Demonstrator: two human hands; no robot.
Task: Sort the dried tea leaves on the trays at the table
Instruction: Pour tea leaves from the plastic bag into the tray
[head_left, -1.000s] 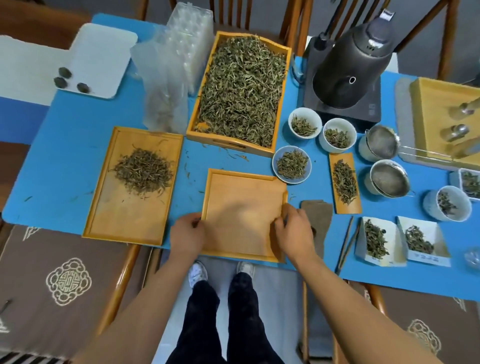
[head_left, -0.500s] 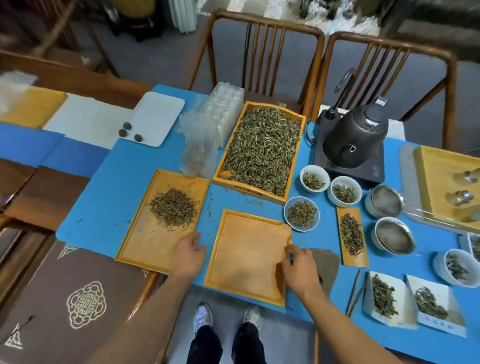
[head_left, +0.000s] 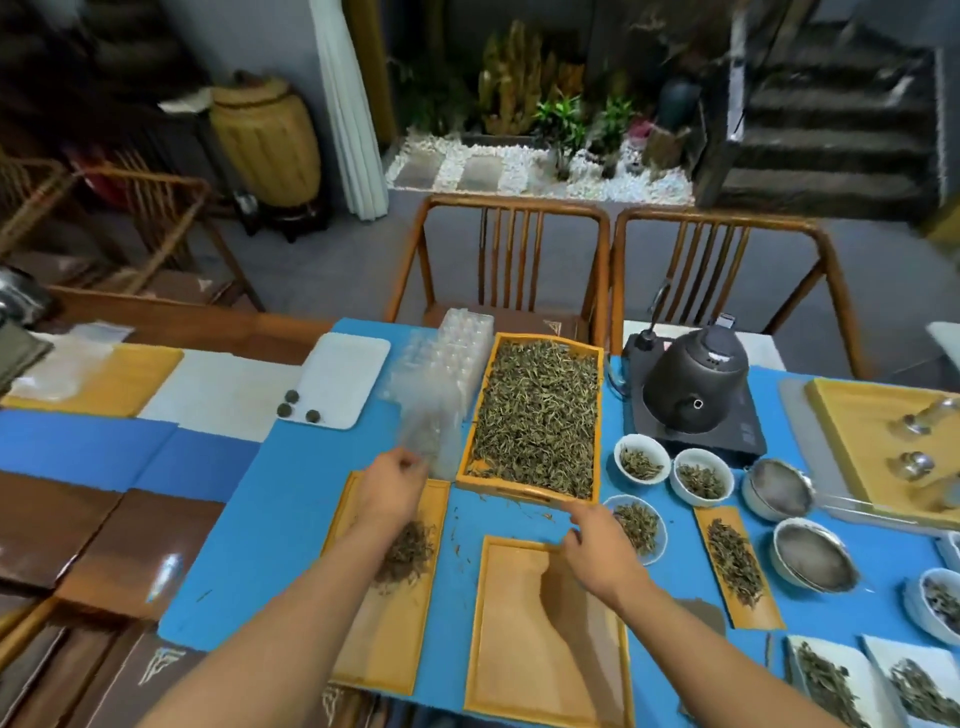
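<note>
A large wooden tray heaped with dried tea leaves stands at the middle of the blue mat. Nearer on the left, a flat wooden tray carries a small pile of dark leaves. An empty wooden tray lies in front of me. My left hand hovers over the far end of the left tray, fingers loosely curled beside a clear plastic bag, holding nothing I can see. My right hand hangs relaxed over the empty tray's far right corner.
Three bowls of leaves, a narrow leaf tray, two strainers and a black kettle crowd the right. A white tray sits far left. Two chairs face me.
The view has tilted up. Both hands left the empty tray's sides and moved away from me: the left to the left tray's far end, the right to the empty tray's far corner.
</note>
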